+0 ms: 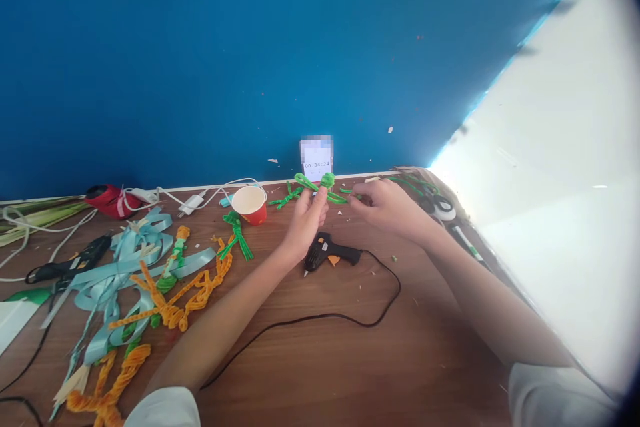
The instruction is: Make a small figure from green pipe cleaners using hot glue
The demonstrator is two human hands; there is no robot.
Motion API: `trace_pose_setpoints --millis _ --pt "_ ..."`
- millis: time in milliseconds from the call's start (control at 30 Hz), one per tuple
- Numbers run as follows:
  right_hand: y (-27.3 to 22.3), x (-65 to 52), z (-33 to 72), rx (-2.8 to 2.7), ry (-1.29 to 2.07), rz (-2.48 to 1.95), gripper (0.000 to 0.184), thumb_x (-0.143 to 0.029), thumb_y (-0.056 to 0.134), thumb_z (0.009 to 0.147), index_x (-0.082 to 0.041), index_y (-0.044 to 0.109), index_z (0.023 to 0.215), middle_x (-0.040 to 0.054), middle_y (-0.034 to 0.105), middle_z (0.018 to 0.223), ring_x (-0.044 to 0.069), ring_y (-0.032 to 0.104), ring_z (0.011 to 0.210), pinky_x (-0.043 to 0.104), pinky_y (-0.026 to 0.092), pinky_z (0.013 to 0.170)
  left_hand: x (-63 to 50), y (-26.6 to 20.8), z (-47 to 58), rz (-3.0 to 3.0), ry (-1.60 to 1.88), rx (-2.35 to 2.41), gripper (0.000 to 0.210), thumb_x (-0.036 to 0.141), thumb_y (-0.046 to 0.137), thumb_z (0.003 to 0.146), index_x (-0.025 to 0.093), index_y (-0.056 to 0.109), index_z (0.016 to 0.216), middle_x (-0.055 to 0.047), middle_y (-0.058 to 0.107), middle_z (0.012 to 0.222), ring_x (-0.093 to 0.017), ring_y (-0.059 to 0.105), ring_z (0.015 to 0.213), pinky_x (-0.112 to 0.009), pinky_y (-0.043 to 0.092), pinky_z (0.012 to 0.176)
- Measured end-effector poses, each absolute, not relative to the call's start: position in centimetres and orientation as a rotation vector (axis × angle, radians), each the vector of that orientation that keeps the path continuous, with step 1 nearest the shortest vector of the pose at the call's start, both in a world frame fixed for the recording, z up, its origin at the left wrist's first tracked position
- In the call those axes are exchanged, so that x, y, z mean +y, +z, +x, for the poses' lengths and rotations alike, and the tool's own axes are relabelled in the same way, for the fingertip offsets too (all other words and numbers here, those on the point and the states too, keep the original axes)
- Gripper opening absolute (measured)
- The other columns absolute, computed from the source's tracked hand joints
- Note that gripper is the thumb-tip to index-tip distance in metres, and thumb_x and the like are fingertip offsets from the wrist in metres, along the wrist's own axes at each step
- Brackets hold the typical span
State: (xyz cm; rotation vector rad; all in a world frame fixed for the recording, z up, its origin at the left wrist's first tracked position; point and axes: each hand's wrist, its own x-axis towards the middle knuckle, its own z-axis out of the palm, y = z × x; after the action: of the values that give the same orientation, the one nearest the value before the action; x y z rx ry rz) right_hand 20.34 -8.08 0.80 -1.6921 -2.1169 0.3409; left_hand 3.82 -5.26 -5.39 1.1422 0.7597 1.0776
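Note:
My left hand [309, 217] pinches a bright green fuzzy pipe cleaner piece [327, 180] between thumb and fingers. The piece has a knobbly knot on top, a loop out to the left and strands running right. At the ends of those strands, the fingers of my right hand [383, 207] are bent together in a pinch; the fingertips partly cover what is between them. Below my hands a black hot glue gun [330, 252] lies on its side, nozzle to the left. Behind the piece, a phone [317, 157] showing a timer leans on the wall.
A red and white paper cup [251, 205] stands left of my hands, near green knotted pipe cleaners [236, 237]. Orange pipe cleaner shapes [173, 310] and light blue ribbon [117, 273] cover the left side. A black cord [320, 315] crosses the wooden table [350, 373]. A blue wall [225, 67] rises behind.

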Motion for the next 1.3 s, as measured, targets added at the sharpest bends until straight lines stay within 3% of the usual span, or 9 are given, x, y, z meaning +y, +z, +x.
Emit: trace_pose_setpoints --millis 400,867,1300 --pt "0.66 -7.94 20.46 -2.068 0.345 -1.648 0.024 -0.024 0.046 0.085 -0.019 0.049 0.062 -0.0017 0.045 0.054 0.011 0.036 0.053 0.030 0.019 0.056 -5.32 -5.49 4.01 1.118 1.122 0.737 0.028 0.041 0.051 0.092 0.020 0.037 0.079 0.006 0.039 0.061 -0.005 0.030 0.049 -0.020 0.024 0.048" --pt "0.41 -7.95 20.14 -2.134 0.296 -1.667 0.026 -0.026 0.046 0.084 -0.019 0.041 0.059 -0.0017 0.042 0.055 0.011 0.032 0.054 0.030 0.018 0.057 -5.24 -5.54 3.91 1.090 1.058 0.824 0.035 0.046 0.057 0.088 0.020 0.035 0.078 0.008 0.033 0.059 -0.004 0.027 0.048 -0.019 0.017 0.046" --pt "0.42 -7.95 20.28 -2.107 0.330 -1.642 0.026 -0.025 0.046 0.084 -0.019 0.041 0.060 -0.0020 0.042 0.054 0.011 0.032 0.052 0.030 0.019 0.056 -5.23 -5.79 3.89 1.051 1.068 0.694 0.034 0.043 0.055 0.090 0.021 0.031 0.079 0.009 0.035 0.057 -0.004 0.029 0.046 -0.018 0.022 0.047"
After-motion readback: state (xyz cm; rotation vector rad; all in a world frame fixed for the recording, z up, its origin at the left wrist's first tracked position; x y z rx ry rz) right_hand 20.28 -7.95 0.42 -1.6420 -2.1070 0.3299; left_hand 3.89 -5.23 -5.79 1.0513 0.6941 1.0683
